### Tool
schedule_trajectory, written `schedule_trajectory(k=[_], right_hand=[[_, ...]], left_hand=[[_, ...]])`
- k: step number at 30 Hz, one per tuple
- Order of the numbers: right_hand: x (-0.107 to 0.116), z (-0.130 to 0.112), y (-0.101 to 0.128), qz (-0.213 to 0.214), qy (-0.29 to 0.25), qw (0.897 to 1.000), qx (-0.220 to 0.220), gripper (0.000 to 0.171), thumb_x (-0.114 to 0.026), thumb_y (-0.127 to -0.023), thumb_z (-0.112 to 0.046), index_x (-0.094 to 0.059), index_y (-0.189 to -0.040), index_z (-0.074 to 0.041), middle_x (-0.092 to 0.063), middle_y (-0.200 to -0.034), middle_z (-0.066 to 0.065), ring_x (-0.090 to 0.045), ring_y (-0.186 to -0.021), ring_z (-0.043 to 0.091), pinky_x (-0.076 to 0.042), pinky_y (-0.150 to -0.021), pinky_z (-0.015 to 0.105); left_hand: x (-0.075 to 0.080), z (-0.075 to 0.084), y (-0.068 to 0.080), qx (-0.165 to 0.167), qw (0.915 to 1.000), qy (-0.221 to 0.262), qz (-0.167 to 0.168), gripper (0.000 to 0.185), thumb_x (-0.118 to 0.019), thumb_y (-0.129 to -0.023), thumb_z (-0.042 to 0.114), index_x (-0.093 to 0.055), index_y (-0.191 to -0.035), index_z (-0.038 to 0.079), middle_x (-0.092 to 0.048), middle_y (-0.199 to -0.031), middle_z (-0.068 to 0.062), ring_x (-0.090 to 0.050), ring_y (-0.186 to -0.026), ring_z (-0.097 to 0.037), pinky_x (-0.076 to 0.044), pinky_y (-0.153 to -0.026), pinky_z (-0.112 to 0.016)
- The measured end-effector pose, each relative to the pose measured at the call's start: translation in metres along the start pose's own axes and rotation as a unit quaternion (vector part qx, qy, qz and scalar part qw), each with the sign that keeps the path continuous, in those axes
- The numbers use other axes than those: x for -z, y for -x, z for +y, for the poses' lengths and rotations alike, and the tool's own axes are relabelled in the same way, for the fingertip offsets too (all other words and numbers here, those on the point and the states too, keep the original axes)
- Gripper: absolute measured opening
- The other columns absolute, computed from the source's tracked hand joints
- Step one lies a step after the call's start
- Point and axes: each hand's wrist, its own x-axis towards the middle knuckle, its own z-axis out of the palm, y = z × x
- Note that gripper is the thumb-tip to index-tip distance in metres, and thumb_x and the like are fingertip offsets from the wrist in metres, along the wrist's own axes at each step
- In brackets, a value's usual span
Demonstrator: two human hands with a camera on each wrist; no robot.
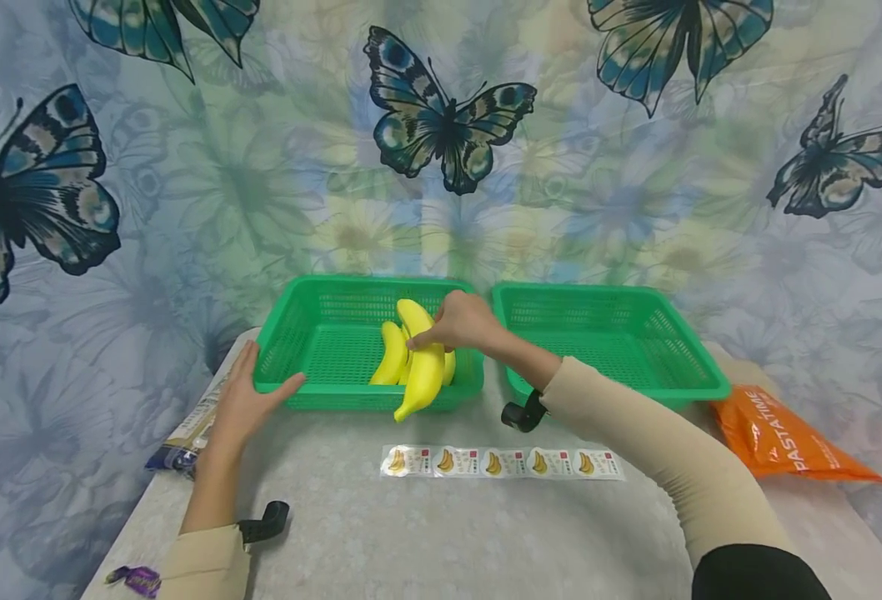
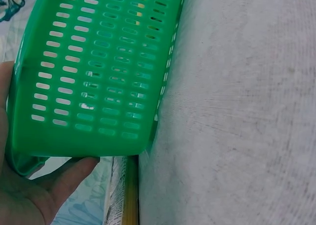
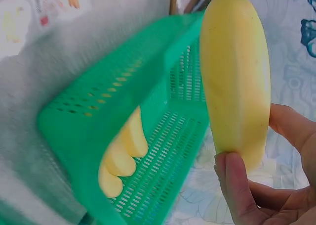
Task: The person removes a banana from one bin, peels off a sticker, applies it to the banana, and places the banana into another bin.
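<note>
My right hand (image 1: 465, 322) pinches a yellow banana (image 1: 423, 367) between thumb and fingers, above the left green basket (image 1: 313, 398). The right wrist view shows this banana (image 3: 236, 81) close up, raised over the basket. Below it, three more bananas (image 3: 121, 158) lie side by side inside the basket, partly hidden in the head view by the held one. At the basket's front left corner is my left hand (image 1: 244, 404), fingers straight along the side and thumb spread out. In the left wrist view its thumb (image 2: 74, 178) touches the basket wall.
A second green basket (image 1: 699, 385) stands at the right. In front lies a strip of banana-picture stickers (image 1: 503, 463). An orange pasta bag (image 1: 786, 437) is at the right, a blue-and-beige packet (image 1: 186, 437) at the left edge, a purple wrapped candy (image 1: 137, 579) at the near left.
</note>
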Motion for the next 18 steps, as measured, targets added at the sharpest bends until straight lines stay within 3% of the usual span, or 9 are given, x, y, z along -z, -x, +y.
schedule_trajectory(k=[6, 9, 14, 18], right_hand=[[0.0, 0.012, 0.028, -0.001, -0.015, 1.0, 0.006, 0.05, -0.082, -0.073, -0.048, -0.057, -0.048, -0.012, -0.042, -0.039, -0.003, -0.063, -0.051, 0.018, -0.029, -0.039, 0.02], [-0.001, 0.021, 0.041, 0.0, -0.035, 0.999, -0.003, 0.046, -0.082, -0.074, -0.048, -0.061, -0.05, -0.013, -0.049, -0.042, -0.002, -0.063, -0.053, 0.018, -0.031, -0.042, 0.02], [-0.011, 0.039, 0.065, 0.0, -0.079, 0.996, -0.039, 0.034, -0.082, -0.072, -0.049, -0.077, -0.076, -0.015, -0.071, -0.063, -0.001, -0.067, -0.059, 0.014, -0.047, -0.053, 0.024], [-0.021, 0.049, 0.087, 0.008, -0.097, 0.993, -0.061, 0.044, -0.083, -0.069, -0.049, -0.078, -0.093, -0.013, -0.072, -0.068, -0.003, -0.067, -0.061, 0.013, -0.048, -0.054, 0.026]], left_hand=[[-0.003, -0.002, 0.003, 0.011, 0.9999, 0.004, -0.003, 0.106, -0.058, -0.088, 0.062, 0.006, -0.157, 0.013, 0.01, -0.165, -0.013, -0.002, -0.148, -0.049, -0.015, -0.107, -0.077], [-0.004, -0.004, 0.004, 0.011, 0.9999, 0.004, -0.003, 0.106, -0.058, -0.088, 0.061, 0.007, -0.157, 0.014, 0.01, -0.165, -0.013, -0.001, -0.148, -0.048, -0.015, -0.107, -0.077], [-0.005, -0.003, 0.002, 0.006, 1.0, 0.007, -0.001, 0.105, -0.058, -0.089, 0.061, 0.007, -0.157, 0.013, 0.01, -0.165, -0.014, -0.001, -0.148, -0.049, -0.015, -0.107, -0.077], [-0.003, 0.0, 0.002, -0.001, 0.9999, 0.012, 0.004, 0.104, -0.058, -0.089, 0.06, 0.006, -0.157, 0.013, 0.009, -0.165, -0.015, -0.001, -0.148, -0.05, -0.015, -0.107, -0.078]])
